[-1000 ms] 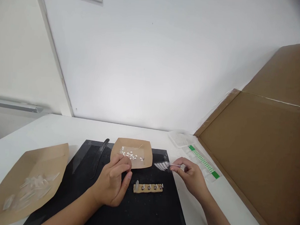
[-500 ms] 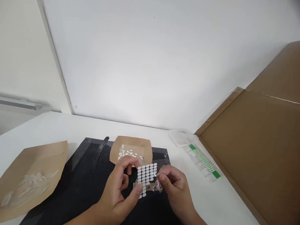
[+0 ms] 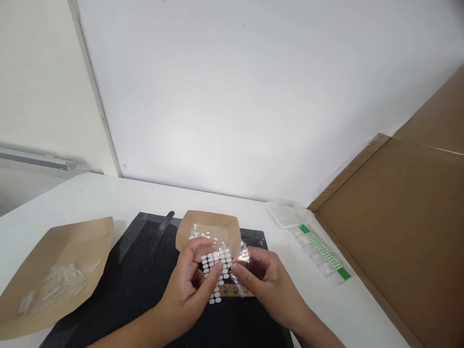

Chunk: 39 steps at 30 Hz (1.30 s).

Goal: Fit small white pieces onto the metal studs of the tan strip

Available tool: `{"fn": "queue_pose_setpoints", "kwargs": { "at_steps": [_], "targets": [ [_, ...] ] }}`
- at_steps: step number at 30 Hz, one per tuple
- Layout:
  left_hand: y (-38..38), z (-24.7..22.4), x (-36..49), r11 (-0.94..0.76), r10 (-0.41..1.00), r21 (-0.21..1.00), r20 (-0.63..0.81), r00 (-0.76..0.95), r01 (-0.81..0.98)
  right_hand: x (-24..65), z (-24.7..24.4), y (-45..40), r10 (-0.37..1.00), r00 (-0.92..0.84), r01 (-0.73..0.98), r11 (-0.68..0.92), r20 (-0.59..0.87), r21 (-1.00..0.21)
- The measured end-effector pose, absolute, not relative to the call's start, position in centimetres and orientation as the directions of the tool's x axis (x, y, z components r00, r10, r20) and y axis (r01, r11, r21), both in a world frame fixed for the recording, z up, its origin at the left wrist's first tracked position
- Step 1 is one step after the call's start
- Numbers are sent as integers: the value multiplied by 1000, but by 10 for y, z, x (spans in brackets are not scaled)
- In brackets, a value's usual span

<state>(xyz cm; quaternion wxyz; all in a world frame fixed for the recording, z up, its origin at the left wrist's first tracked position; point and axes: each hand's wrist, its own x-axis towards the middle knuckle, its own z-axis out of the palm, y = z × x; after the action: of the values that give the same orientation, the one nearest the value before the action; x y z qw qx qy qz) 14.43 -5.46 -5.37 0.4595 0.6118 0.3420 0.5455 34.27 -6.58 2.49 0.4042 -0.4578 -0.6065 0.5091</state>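
A clear sheet of white oval stickers [image 3: 213, 268] hangs above the black mat [image 3: 149, 298], tilted toward me. My left hand [image 3: 189, 280] is closed on it, thumb on the front face and fingers behind. At the right edge my right hand [image 3: 266, 278] pinches shiny clear film [image 3: 244, 255] between thumb and forefinger. Whether the film and the sheet are one piece, I cannot make out. Below both hands, partly hidden, a small tan strip with metal studs [image 3: 232, 291] lies on the mat.
Behind the hands stands a cardboard tray [image 3: 232, 225] with loose white ovals. A larger cardboard tray [image 3: 79, 229] at left holds clear plastic pieces. A black nail file [image 3: 160, 240] lies on the mat. At right are a green-marked clear pill strip [image 3: 324, 252] and a brown cardboard wall [image 3: 403, 212].
My left thumb has moved up over the middle of the sheet. The clear film at my right fingers now bulges up and catches light. The view has shifted slightly.
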Motion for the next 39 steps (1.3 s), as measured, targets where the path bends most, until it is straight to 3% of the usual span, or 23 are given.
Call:
{"fn": "queue_pose_setpoints", "kwargs": {
  "at_steps": [5, 9, 14, 25, 39],
  "targets": [
    [-50, -56, 144, -704, 704, 689, 710, 37, 172, 335, 9, -71, 984, -160, 80, 86, 72, -993],
    [-46, -44, 141, -756, 654, 646, 738, 167, 104, 332, -3, -78, 991, -96, 50, 94, 89, -994],
    [-44, -24, 134, -860, 508, 495, 804, 308, 127, 330, -11, -83, 989, -96, -33, 108, 111, -994],
    [-42, -35, 132, -836, 549, 509, 774, 317, 205, 336, -17, -83, 982, -87, 17, 168, 166, -986],
    [-35, -25, 131, -810, 584, 560, 744, 324, 173, 338, -9, -84, 973, -128, 104, 203, 190, -974]
  ]
}}
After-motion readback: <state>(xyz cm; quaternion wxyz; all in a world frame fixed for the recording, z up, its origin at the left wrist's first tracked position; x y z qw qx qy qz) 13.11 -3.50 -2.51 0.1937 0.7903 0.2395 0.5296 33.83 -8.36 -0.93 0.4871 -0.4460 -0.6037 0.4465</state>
